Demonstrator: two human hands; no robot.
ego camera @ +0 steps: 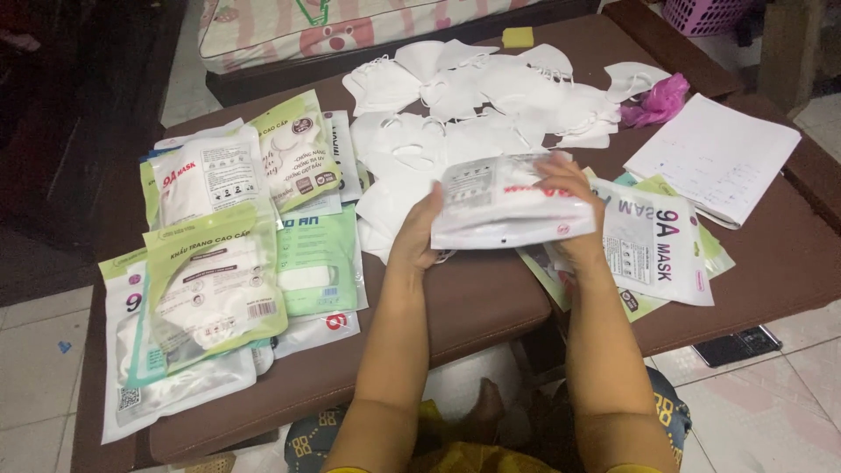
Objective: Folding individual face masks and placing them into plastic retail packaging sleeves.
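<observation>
Centrally, a white mask packet (512, 203) is held above the brown table (491, 298), gripped at nine o'clock by the left hand (419, 232) and at three o'clock by the right hand (574, 206). Loose white masks (473, 96) are heaped at twelve o'clock, filled packets (219, 263) at nine.

Both hands raised over brown table (491, 298), gripping one flat white mask packet (512, 203): left hand (419, 229) at its left edge, right hand (569, 194) at its right edge. Beyond packet: heap of loose white masks (477, 105). Left of packet: filled mask packets (223, 254) overlapping. Right of packet: empty pouches (653, 241), then white paper sheet (714, 158).
</observation>
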